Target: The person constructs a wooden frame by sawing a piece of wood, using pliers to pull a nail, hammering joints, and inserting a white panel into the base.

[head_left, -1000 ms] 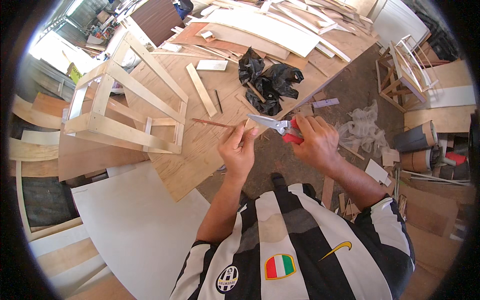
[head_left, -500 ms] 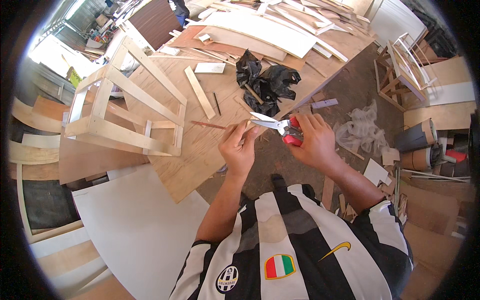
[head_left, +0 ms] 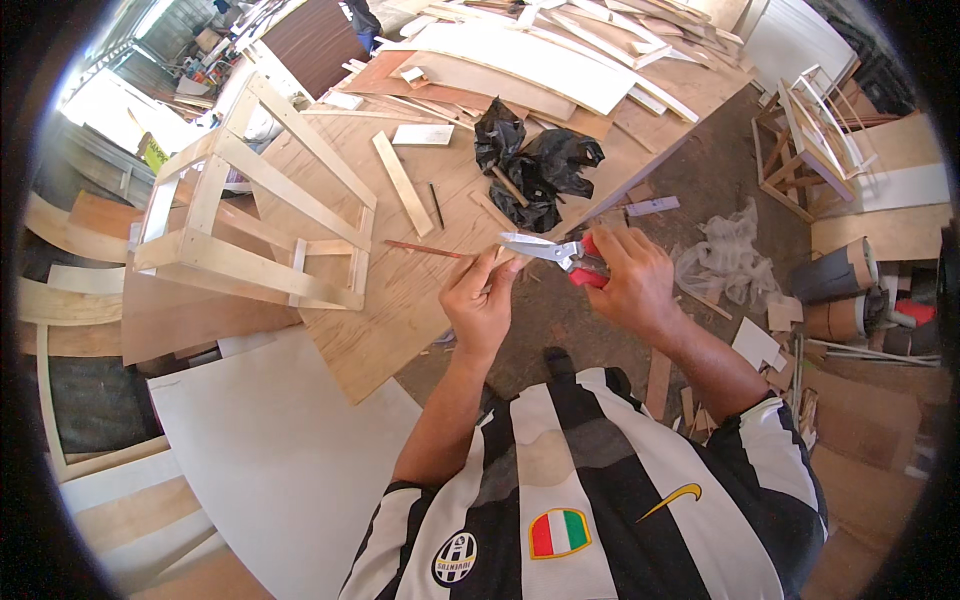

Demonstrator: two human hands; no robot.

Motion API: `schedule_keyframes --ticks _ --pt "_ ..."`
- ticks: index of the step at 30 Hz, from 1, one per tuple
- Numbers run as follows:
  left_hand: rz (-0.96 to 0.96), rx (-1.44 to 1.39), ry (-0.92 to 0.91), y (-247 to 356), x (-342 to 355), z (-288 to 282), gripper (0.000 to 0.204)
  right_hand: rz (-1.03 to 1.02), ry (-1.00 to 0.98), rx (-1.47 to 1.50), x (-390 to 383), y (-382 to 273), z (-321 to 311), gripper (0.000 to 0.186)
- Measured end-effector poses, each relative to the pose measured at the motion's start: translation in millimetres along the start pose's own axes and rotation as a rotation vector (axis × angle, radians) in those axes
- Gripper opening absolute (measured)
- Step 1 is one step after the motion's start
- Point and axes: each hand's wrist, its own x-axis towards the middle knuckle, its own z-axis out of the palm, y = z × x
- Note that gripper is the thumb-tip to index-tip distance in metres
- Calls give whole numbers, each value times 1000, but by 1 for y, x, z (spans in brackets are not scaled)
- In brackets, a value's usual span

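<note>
My right hand (head_left: 632, 275) is wrapped round the red handles of metal shears (head_left: 545, 249), whose blades point left and reach over the fingertips of my left hand (head_left: 482, 305). That left hand is pinched on a thin reddish-brown strip (head_left: 422, 249), which sticks out leftward above the plywood tabletop (head_left: 365, 345). The strip's right end, close by the blades, is mostly hidden by my fingers. I cannot tell whether the blades touch it. Beyond my hands, a black plastic bag (head_left: 530, 165) lies crumpled on the tabletop, with a dark pencil-like stick (head_left: 437, 206) to its left.
A slatted wooden frame (head_left: 285, 190) stands at the left of the table. Wood offcuts and white boards (head_left: 530, 65) heap at the far side. Below lies a large white sheet (head_left: 270, 450). Clear plastic (head_left: 728, 258) and scraps litter the floor at right, near rolled material (head_left: 835, 275).
The shear blades have come closer together, and my right hand has tightened on the handles. My left hand holds nearly the same place; the whole view has shifted slightly.
</note>
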Motion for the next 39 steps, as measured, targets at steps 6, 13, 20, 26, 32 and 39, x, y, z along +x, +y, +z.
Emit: schedule_keyframes --ticks 6,13,20,26,32,39 --pt "-48 13 11 -7 -7 -5 23 178 -174 232 -2 -10 15 43" --pt "-240 -123 -93 -13 -8 -20 28 177 -162 329 10 -17 16 55" --pt "-353 -447 -248 -19 -11 -45 43 200 -247 364 13 -23 31 66" --pt "-537 -578 -217 -30 -18 -87 42 205 -311 424 21 -61 58 61" --pt "-501 -547 -156 -46 -16 -142 35 205 -331 431 31 -105 98 60" --pt "-711 -518 -141 -80 -22 -211 31 276 -454 426 30 -137 167 57"
